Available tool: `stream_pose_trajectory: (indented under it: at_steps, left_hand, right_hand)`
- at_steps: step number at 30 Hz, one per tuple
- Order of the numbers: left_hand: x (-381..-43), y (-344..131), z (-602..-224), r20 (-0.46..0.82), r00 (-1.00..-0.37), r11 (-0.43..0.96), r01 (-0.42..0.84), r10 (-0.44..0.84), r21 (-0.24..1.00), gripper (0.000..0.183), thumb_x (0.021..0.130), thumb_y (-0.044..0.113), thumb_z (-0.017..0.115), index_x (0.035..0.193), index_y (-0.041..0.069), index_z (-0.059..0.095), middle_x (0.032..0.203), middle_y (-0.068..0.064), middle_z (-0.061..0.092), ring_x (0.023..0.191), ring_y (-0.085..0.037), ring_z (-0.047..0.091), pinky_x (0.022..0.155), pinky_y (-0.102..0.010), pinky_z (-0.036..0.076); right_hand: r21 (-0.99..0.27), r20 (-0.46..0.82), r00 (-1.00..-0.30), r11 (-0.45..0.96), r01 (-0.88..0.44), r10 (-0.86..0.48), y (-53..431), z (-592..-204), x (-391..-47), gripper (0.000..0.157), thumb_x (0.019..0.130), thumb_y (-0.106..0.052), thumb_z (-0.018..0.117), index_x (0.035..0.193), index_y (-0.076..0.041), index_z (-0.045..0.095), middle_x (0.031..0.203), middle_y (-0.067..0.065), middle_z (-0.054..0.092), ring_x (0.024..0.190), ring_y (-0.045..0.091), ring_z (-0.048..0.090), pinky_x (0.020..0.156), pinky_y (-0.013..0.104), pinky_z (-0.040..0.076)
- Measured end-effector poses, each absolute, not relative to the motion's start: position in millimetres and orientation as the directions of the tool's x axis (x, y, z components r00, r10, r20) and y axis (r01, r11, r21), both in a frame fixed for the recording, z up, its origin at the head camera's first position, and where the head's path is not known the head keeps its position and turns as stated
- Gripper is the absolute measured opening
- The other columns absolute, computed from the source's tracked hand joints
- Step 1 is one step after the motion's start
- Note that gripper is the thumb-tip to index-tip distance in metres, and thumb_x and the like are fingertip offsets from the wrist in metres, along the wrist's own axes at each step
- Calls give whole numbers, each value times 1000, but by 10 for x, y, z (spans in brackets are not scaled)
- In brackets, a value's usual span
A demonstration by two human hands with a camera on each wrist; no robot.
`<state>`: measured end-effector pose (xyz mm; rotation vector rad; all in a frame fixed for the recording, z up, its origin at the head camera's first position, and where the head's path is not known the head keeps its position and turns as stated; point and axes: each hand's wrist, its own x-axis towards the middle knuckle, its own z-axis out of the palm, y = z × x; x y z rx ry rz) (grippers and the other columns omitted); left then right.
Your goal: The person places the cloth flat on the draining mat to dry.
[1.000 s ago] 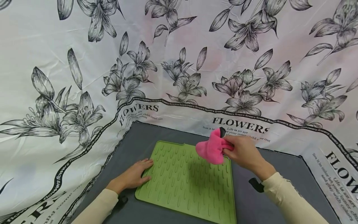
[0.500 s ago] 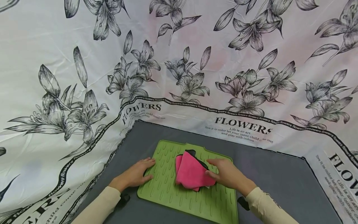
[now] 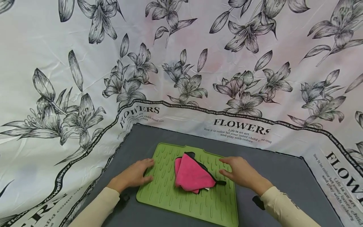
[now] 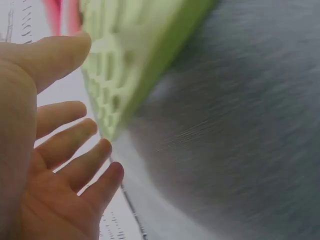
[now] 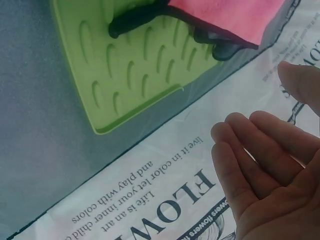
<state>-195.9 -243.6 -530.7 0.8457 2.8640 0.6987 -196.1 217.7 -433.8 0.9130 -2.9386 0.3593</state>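
A pink cloth with black edging lies folded on a green ridged mat. A black loop sticks out from the cloth's right corner, and a small white tag shows below it. At the mat's left edge is my left hand, fingers spread and holding nothing; the left wrist view shows the fingers loosely bent beside the mat's corner. Over the mat's right edge my right hand hovers with thumb and fingers apart, to the right of the cloth. In the right wrist view its palm holds nothing.
The mat lies on a dark grey table surface. White fabric printed with black flowers and lettering rises behind and around it. A dark strap end shows by the right sleeve.
My right hand brought the pink cloth down from above the mat's far right corner, laid it on the mat, let go and drew back right. The left hand stayed at the left edge.
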Motion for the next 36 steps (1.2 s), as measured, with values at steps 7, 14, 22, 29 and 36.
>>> stream_pose_trajectory:
  at_steps: [7, 14, 22, 29, 36]
  left_hand:
    - [-2060, -2373, -5021, 127, -844, 758, 526, 521, 385, 71, 102, 23, 81, 160, -3, 50, 165, -23, 53, 155, -42, 48, 123, -59, 44]
    - [-2165, -2189, -4799, 167, -826, 745, 560, 539, 362, 71, 103, 27, 80, 162, 0, 50, 165, -21, 53, 158, -40, 46, 125, -58, 42]
    - [-2302, -1890, -4758, 152, -795, 708, 596, 588, 380, 66, 105, 25, 77, 160, -1, 52, 164, -21, 54, 155, -39, 50, 125, -58, 43]
    - [-2419, -1611, -4796, 103, -790, 704, 590, 604, 396, 61, 106, 21, 75, 159, 0, 53, 163, -22, 55, 155, -40, 49, 125, -56, 43]
    - [-2496, -1290, -4873, 125, -737, 673, 662, 664, 330, 47, 103, 17, 78, 144, -4, 65, 141, -20, 71, 129, -36, 70, 108, -50, 58]
  right_hand:
    - [-194, 127, -811, 787, -585, -571, 2188, -4325, -1977, 44, 99, -22, 83, 135, 2, 75, 127, 17, 80, 113, 36, 78, 93, 53, 64]
    - [-204, 140, -803, 777, -596, -579, 2160, -4348, -1964, 44, 97, -21, 85, 133, 2, 76, 126, 16, 80, 112, 35, 79, 94, 52, 64]
    - [-237, 104, -816, 782, -576, -569, 2129, -4470, -1939, 41, 98, -21, 84, 132, 0, 76, 126, 14, 81, 112, 33, 79, 93, 50, 65]
    - [-272, 80, -820, 779, -565, -567, 2098, -4658, -1940, 40, 97, -17, 84, 131, 2, 77, 124, 15, 81, 112, 34, 79, 91, 51, 65]
    - [-318, 57, -802, 751, -579, -595, 2066, -4889, -1973, 39, 96, -14, 84, 129, 3, 77, 122, 17, 81, 110, 34, 79, 90, 50, 65]
